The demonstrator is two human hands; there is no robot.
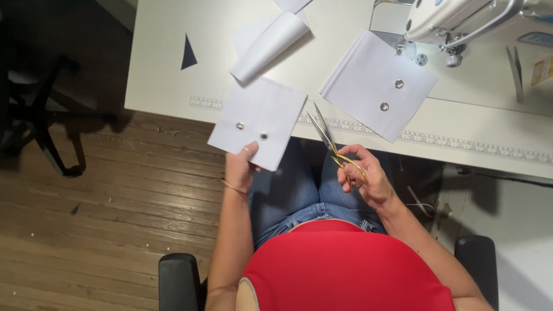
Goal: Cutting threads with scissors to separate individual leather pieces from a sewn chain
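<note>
The white table (167, 86) carries a sewing machine (455, 17), cut off at the top edge so its needle area is hard to read. On the table lie a white panel with 2 eyelets (377, 86) and a curled white sheet (268, 46).

A second white panel with 2 eyelets (259, 118) overhangs the table's near edge, pinched at its lower edge by the left hand (241, 170); held only there, it could droop or slip to the floor.

The right hand (363, 175) has its fingers through the gold handles of the scissors (328, 141). The blades look nearly together, tips toward the panel, and could snag it. A small dark triangle (188, 53) is unidentifiable.
</note>
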